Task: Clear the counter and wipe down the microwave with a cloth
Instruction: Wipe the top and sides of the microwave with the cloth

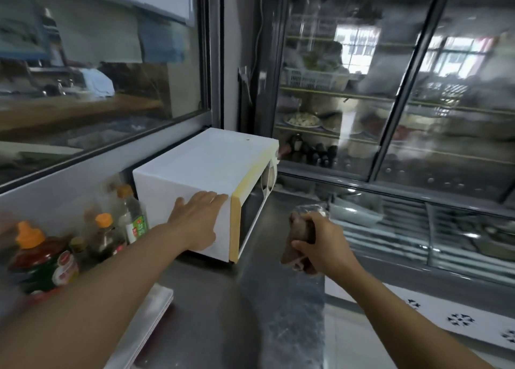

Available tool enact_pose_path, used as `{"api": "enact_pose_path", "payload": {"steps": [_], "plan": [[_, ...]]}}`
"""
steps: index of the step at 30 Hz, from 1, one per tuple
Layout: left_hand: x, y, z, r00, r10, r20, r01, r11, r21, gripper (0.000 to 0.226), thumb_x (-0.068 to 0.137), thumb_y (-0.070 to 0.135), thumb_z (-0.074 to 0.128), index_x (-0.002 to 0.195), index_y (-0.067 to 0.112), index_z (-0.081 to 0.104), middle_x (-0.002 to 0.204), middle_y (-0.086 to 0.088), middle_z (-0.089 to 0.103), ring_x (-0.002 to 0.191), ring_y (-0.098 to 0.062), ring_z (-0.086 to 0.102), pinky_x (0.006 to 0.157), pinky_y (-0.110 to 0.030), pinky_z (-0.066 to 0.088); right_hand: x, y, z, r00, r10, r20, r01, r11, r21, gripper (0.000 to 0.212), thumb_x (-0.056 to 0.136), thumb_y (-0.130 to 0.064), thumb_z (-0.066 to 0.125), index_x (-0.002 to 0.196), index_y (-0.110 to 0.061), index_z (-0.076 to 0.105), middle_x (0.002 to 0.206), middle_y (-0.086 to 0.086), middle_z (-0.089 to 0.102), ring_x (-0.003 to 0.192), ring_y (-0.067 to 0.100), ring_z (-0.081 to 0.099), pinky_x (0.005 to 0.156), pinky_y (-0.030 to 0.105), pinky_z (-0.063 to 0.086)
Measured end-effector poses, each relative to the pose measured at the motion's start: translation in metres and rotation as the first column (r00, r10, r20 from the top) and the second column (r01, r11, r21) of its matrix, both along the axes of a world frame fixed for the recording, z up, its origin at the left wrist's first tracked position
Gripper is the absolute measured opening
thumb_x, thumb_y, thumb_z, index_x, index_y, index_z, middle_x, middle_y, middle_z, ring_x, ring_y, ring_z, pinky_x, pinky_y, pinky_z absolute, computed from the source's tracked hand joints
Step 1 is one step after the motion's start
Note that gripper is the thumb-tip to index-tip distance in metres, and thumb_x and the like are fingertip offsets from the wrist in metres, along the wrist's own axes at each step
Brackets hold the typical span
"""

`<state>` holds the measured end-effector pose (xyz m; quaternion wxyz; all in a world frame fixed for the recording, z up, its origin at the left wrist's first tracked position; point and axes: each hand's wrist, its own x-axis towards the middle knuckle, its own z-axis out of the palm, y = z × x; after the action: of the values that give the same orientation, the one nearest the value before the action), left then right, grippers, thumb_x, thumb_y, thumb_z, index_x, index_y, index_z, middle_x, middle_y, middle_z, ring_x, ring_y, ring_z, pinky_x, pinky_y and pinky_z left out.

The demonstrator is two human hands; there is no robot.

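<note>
bottles (83, 237) left of microwave (206, 179) (blurred)

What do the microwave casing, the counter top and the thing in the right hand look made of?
Microwave casing: probably painted sheet metal, matte white, flat panels with crisp folded edges. Counter: likely stainless steel, grey, dull streaky reflections. Cloth gripped by the right hand: soft brown fabric, bunched and folded.

White microwave (206, 170) with yellowed door trim, upright on steel counter (250, 299), brown cloth (299, 237) bunched above counter

Head cam, fwd-down, close over counter (250, 299); single view.
</note>
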<state>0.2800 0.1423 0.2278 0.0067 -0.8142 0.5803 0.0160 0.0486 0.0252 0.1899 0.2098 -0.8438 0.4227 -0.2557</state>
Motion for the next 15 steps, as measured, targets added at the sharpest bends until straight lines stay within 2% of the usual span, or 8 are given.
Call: {"api": "enact_pose_path", "payload": {"steps": [7, 11, 13, 15], "plan": [[-0.063, -0.003, 0.014, 0.996, -0.004, -0.091, 0.007, 0.999, 0.039, 0.082, 0.087, 0.022, 0.056, 0.15, 0.026, 0.004, 0.158, 0.003, 0.01, 0.145, -0.017, 0.009, 0.115, -0.048, 0.013, -0.057, -0.009, 0.022, 0.999, -0.009, 0.037, 0.01, 1.0, -0.006, 0.042, 0.074, -0.021, 0.078, 0.109, -0.017, 0.055, 0.095, -0.004, 0.054, 0.085, 0.013, 0.049, 0.071, 0.024, 0.038], [-0.115, -0.023, 0.02, 0.983, 0.017, -0.185, -0.014, 1.0, 0.019, 0.081, 0.086, 0.027, 0.058, 0.15, 0.024, 0.008, 0.156, 0.001, 0.02, 0.14, -0.02, 0.026, 0.113, -0.042, 0.021, -0.098, -0.029, 0.026, 0.997, -0.009, 0.075, 0.007, 1.0, 0.027, 0.042, 0.075, -0.021, 0.077, 0.111, -0.018, 0.055, 0.097, -0.004, 0.055, 0.089, 0.014, 0.05, 0.074, 0.025, 0.04], [-0.143, -0.04, 0.021, 0.969, 0.018, -0.245, -0.019, 1.0, -0.001, 0.077, 0.086, 0.03, 0.06, 0.148, 0.023, 0.014, 0.151, -0.002, 0.03, 0.134, -0.023, 0.035, 0.108, -0.039, 0.029, -0.124, -0.044, 0.028, 0.995, -0.006, 0.103, 0.002, 0.999, 0.038, 0.042, 0.072, -0.02, 0.079, 0.107, -0.021, 0.055, 0.098, -0.005, 0.055, 0.087, 0.012, 0.05, 0.065, 0.02, 0.04], [-0.172, -0.06, 0.02, 0.938, 0.016, -0.346, -0.024, 1.0, -0.019, 0.075, 0.086, 0.033, 0.061, 0.147, 0.024, 0.017, 0.149, -0.002, 0.035, 0.131, -0.024, 0.04, 0.107, -0.039, 0.034, -0.151, -0.059, 0.03, 0.991, 0.001, 0.134, -0.01, 0.998, 0.063, 0.042, 0.069, -0.018, 0.081, 0.101, -0.026, 0.055, 0.097, -0.007, 0.055, 0.078, 0.006, 0.052, 0.051, 0.01, 0.038]]}}
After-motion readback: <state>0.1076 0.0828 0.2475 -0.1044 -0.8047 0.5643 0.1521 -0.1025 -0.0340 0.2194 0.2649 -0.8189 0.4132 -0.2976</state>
